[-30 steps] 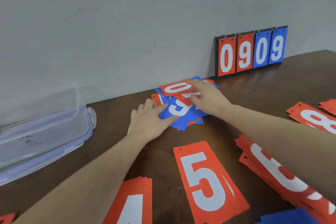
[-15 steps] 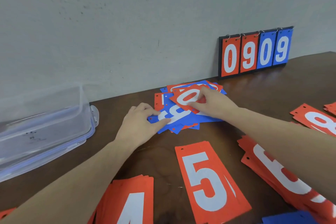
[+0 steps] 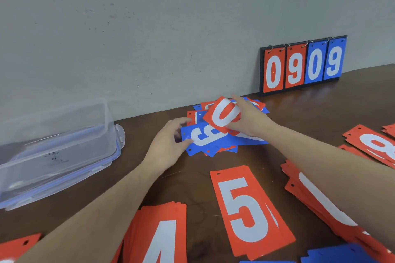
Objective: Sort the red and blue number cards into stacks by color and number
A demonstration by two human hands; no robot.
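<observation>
A mixed pile of red and blue number cards (image 3: 250, 142) lies near the wall at the table's middle. My right hand (image 3: 250, 119) holds a red 0 card (image 3: 222, 114) tilted up above the pile. My left hand (image 3: 168, 145) pinches the left end of a blue 9 card (image 3: 205, 136) lying on top of the pile. Closer to me are sorted red stacks: a 4 stack (image 3: 160, 235), a 5 stack (image 3: 248, 211), a stack (image 3: 316, 198) partly hidden under my right forearm, and an 8 stack (image 3: 376, 145).
A clear plastic box (image 3: 55, 147) stands at the left. A scoreboard (image 3: 303, 64) showing 0909 leans on the wall at the back right. Blue cards (image 3: 333, 254) lie at the bottom right edge, a red card (image 3: 19, 245) at the bottom left.
My right hand has lifted the red 0 card off the pile and tilted it up. My left hand slid the blue 9 card leftward and took its end.
</observation>
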